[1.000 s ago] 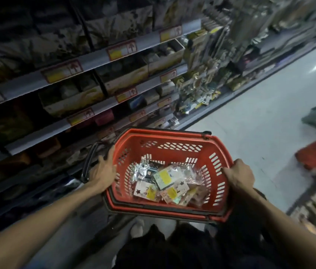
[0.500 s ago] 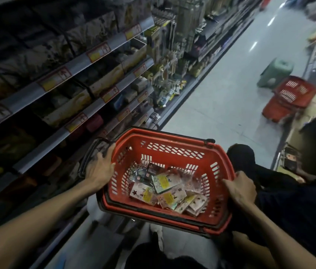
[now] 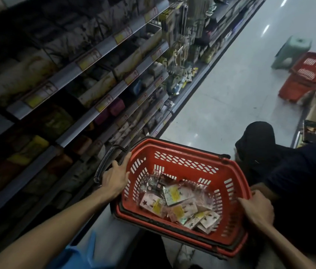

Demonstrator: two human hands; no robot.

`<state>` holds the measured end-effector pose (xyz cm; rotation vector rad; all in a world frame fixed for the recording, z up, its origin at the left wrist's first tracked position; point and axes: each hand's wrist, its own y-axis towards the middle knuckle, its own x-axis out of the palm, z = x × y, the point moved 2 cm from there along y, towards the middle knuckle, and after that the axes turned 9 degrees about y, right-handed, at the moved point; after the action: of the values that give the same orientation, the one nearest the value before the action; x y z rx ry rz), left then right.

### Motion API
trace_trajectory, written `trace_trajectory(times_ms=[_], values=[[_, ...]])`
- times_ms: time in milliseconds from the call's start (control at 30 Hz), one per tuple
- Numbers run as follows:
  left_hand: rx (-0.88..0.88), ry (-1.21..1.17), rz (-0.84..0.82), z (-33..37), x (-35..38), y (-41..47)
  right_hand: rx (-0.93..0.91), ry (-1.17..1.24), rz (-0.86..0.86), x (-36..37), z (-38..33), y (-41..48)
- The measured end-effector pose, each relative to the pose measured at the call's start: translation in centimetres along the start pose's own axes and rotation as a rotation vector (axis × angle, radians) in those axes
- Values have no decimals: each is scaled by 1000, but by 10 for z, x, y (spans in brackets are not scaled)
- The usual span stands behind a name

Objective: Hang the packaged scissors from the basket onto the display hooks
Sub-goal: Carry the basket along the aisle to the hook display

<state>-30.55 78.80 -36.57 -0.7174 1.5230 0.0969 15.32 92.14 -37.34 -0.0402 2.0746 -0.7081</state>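
Gripped from both sides: red slotted plastic basket (image 3: 184, 162). Left hand (image 3: 115, 177) clasped over the basket's left rim, right hand (image 3: 258, 208) curled round its right rim. Heaped loose on the basket's floor, between the hands: flat card-backed packets of scissors (image 3: 178, 202), long axes every which way, neither hand clearly nearer. Beyond the basket's far rim, probably the display hooks (image 3: 180, 45).

The packaged scissors (image 3: 174, 195) in the basket (image 3: 188, 152) are blurred (blades indistinct); shelf price tags (image 3: 88, 60) are unreadable.
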Motion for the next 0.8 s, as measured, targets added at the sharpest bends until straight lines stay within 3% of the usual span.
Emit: trace_trajectory(times_ms=[433,800], values=[[93,4,4,-106,43,53,196,-31,20,111,-29,-79],[31,46,60,-158,28,115,111,31,20,181,-92,-81]])
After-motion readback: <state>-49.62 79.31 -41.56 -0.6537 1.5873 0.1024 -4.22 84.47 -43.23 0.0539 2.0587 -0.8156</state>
